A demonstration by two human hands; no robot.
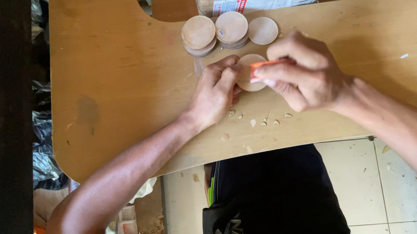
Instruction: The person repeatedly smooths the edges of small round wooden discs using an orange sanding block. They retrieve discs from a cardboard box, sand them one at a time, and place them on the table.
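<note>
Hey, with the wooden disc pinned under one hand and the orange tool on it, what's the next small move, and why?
Probably turn the wooden disc a little under the left hand, so a fresh stretch of rim meets the orange tool in the right hand. Small shavings lie on the table just below, which suggests the edge is being trimmed bit by bit.

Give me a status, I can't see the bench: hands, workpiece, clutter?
Left hand pins wooden disc on table. Right hand grips orange tool on the disc. Disc stacks behind, shavings in front.
</note>
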